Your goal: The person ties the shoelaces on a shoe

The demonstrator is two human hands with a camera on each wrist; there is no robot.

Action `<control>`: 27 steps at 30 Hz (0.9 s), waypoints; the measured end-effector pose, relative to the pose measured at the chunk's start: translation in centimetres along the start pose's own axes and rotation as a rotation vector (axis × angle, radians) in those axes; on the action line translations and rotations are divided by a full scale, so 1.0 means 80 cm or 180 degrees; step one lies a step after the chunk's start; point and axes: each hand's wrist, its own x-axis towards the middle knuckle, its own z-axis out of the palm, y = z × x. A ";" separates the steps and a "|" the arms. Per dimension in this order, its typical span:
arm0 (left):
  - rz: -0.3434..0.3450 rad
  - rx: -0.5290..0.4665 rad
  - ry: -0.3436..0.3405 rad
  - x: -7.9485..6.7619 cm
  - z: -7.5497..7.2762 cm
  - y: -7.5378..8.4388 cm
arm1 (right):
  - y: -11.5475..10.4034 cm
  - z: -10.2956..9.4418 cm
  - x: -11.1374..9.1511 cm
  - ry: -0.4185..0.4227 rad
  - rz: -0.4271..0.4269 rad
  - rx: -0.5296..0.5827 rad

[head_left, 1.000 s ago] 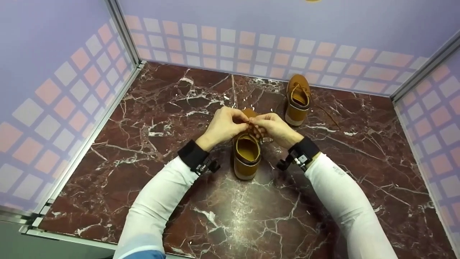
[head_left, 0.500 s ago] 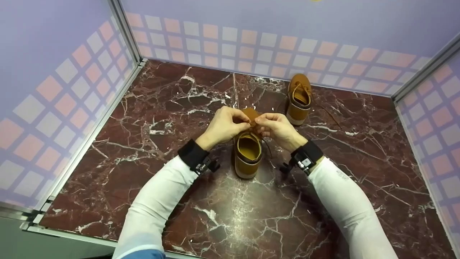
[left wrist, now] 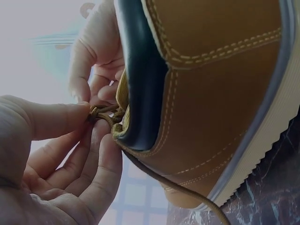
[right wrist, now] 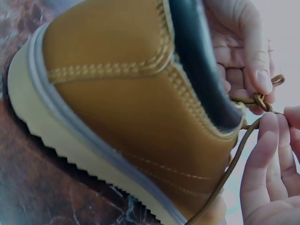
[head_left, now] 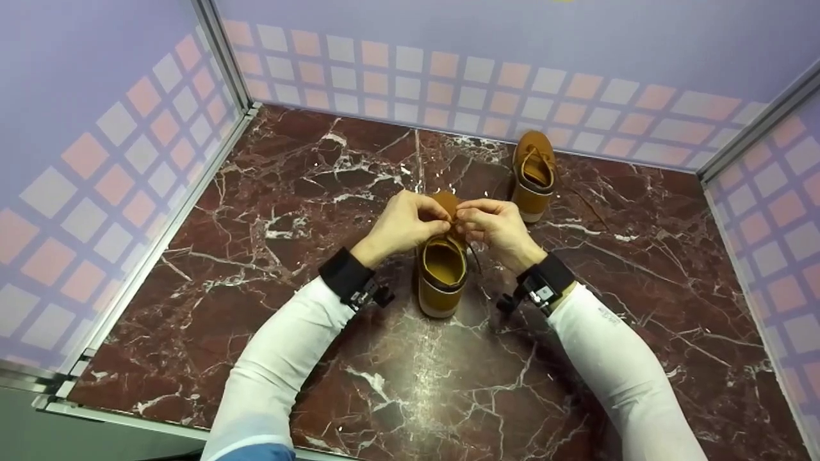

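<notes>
A tan lace-up shoe (head_left: 441,296) stands upright on the marble-patterned surface, heel towards me. Over its lacing, my left hand (head_left: 407,224) pinches the brown shoelace by its knot between thumb and fingers. Facing it from the other side, my right hand (head_left: 500,232) pinches the lace too, thumb against fingertips. The right wrist view shows the knot (right wrist: 261,101) between both hands, with a small loop sticking out beyond the left thumb. One length of shoelace (left wrist: 176,186) hangs loose down the shoe's side. My hands partly cover the toe in the head view.
A matching tan shoe (head_left: 533,203) stands farther back on the right, its loose lace (head_left: 590,206) trailing right across the surface. Tiled-pattern panels (head_left: 474,70) with metal frame edges close off the back and both sides.
My right hand has drawn a little to the right, away from the left hand, which stays at the knot. A lace end now hangs beside the shoe's right side.
</notes>
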 end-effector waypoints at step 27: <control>-0.0344 0.0064 0.0321 -0.037 -0.013 -0.034 | 0.029 -0.047 -0.019 0.0487 0.0052 -0.0485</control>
